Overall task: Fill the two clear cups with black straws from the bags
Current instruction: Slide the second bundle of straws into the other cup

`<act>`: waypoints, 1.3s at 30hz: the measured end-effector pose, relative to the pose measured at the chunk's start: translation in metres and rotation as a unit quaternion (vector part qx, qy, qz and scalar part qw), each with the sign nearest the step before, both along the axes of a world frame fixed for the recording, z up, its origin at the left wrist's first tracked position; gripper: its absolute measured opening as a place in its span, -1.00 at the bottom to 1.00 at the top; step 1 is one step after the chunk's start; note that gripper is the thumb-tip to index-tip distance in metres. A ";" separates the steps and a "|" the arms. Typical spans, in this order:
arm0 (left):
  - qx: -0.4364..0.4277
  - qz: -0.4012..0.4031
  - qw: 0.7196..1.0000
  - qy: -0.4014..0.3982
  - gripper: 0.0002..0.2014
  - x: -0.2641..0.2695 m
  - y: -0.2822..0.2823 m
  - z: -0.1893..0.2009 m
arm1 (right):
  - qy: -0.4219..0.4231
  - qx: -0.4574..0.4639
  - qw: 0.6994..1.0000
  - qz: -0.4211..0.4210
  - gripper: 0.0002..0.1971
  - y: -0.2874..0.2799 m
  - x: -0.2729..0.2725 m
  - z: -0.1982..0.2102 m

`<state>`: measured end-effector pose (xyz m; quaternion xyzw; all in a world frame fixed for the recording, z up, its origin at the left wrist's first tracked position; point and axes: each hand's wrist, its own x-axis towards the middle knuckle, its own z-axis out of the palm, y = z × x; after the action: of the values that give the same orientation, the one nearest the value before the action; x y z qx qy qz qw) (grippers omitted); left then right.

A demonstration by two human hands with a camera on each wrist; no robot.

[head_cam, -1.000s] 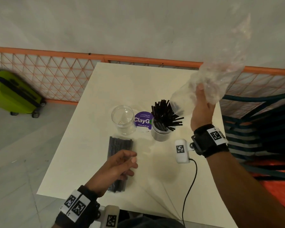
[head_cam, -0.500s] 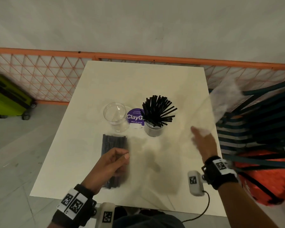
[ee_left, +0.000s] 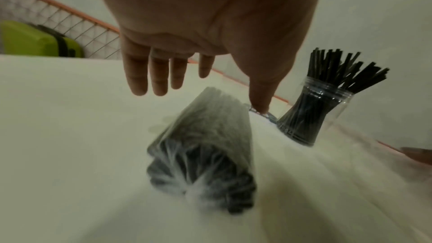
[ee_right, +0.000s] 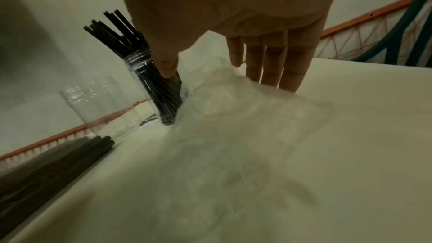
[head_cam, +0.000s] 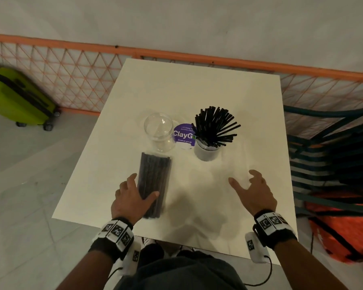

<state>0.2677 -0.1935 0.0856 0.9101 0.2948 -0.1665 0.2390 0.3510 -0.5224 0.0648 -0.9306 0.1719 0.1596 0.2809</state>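
Note:
An empty clear cup (head_cam: 158,131) stands mid-table, and to its right a second clear cup (head_cam: 206,150) is packed with black straws (head_cam: 215,124). A full clear bag of black straws (head_cam: 154,183) lies lengthwise in front of the empty cup. My left hand (head_cam: 144,185) hovers over its near half, fingers straight on the left side and thumb on the right (ee_left: 203,90). My right hand (head_cam: 242,181) is spread open above the table. In the right wrist view a crumpled empty clear bag (ee_right: 233,127) lies under that hand (ee_right: 217,73), beside the full cup (ee_right: 151,84).
A purple round sticker (head_cam: 183,135) lies between the cups. An orange mesh fence (head_cam: 71,80) runs behind the white table (head_cam: 197,84), with a lime-green suitcase (head_cam: 15,97) on the floor at left. Stacked dark chairs (head_cam: 333,153) and an orange bag (head_cam: 344,222) crowd the right edge.
My right hand swung down from holding the empty bag high, let it go, and now hangs open over the table. My left hand spread over the straw bag.

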 end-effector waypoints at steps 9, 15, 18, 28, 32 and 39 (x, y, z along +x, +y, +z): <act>-0.086 0.068 0.993 0.046 0.31 -0.015 -0.006 -0.024 | -0.092 -0.072 0.992 0.048 -0.38 0.017 -0.024 0.012; -0.238 0.136 0.961 0.031 0.02 -0.016 0.014 -0.024 | -0.154 0.008 0.976 0.151 -0.68 0.047 -0.033 0.029; -0.366 0.201 0.908 0.025 -0.18 -0.012 0.026 -0.014 | -0.101 0.047 0.957 0.269 -0.69 0.076 -0.041 0.028; -0.461 0.149 0.872 0.065 -0.29 0.003 0.058 0.059 | -0.145 -0.019 0.872 0.467 -0.11 0.193 -0.055 0.032; -0.456 0.111 0.883 0.016 -0.23 0.010 0.066 0.073 | -0.166 0.039 0.899 0.404 -0.25 0.206 -0.045 0.044; -0.359 -0.123 0.922 -0.082 -0.12 0.002 0.068 0.094 | -0.148 0.077 0.953 0.254 -0.48 0.205 -0.030 0.058</act>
<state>0.2700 -0.1251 0.1795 0.8030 0.0809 -0.2137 0.5504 0.3214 -0.3179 0.1230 -0.9324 -0.1270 0.0986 0.3238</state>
